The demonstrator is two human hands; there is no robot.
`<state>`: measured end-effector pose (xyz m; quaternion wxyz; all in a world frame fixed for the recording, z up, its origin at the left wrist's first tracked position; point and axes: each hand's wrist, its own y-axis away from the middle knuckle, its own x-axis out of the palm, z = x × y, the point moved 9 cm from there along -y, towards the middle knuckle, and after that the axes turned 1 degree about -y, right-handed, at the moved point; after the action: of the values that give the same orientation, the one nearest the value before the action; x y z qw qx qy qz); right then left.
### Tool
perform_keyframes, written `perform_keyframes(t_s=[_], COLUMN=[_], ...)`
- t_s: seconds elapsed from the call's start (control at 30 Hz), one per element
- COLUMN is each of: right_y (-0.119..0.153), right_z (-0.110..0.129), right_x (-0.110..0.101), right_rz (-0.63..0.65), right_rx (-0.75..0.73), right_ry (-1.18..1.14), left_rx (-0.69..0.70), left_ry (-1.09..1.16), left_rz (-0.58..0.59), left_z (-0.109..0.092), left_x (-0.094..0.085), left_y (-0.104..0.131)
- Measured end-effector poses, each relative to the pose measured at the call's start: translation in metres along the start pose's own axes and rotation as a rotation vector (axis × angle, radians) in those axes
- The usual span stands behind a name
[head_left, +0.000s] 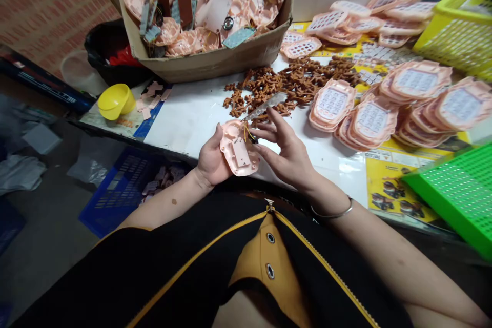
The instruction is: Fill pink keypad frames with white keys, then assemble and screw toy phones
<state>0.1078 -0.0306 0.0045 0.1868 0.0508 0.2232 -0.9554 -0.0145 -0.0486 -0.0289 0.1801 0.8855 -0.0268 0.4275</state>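
Note:
A pink plastic shell (240, 151), its inner side up, rests in my left hand (212, 160), with the thumb along its left edge. My right hand (286, 151) is at the shell's right side, its thumb and fingers around a small black round part (253, 139) joined to thin yellow wires. A pale translucent strip (265, 106) slants up from the shell's top edge, next to my right index finger; whether that finger grips it is unclear. Behind the shell lies a heap of small brown pieces (292, 79).
A cardboard box (211, 64) of pink shells and circuit boards stands at the back. Stacked pink keypad shells (332, 102) fill the right side, near a yellow basket (453, 36) and green crate (457, 189). A yellow scoop (115, 101) sits left; a blue crate (115, 195) is below.

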Motion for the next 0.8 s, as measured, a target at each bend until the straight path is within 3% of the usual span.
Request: perform_keyframes(t_s=[0.13, 0.3, 0.5, 0.57, 0.67, 0.8], right_y=[0.004, 0.007, 0.026, 0.035, 0.037, 0.031], right_z=[0.008, 0.015, -0.034, -0.044, -0.044, -0.043], right_x=[-0.004, -0.027, -0.043, -0.056, -0.065, -0.043], right_rz=[0.010, -0.209, -0.370, -0.423, -0.324, -0.031], right_rx=[-0.023, -0.032, 0.377, 0.398, 0.301, 0.287], right_ry=[0.039, 0.244, -0.214, -0.232, -0.150, -0.160], left_rx=[-0.102, -0.193, -0.240, -0.261, -0.303, -0.365], left_ry=[0.044, 0.051, 0.044, 0.041, 0.047, 0.039], left_rz=[0.062, 0.099, 0.161, 0.189, 0.218, 0.209], left_z=[0.018, 0.029, 0.031, 0.032, 0.035, 0.040], left_x=[0.010, 0.015, 0.023, 0.025, 0.024, 0.022], left_y=[0.000, 0.000, -0.001, -0.001, 0.000, 0.002])
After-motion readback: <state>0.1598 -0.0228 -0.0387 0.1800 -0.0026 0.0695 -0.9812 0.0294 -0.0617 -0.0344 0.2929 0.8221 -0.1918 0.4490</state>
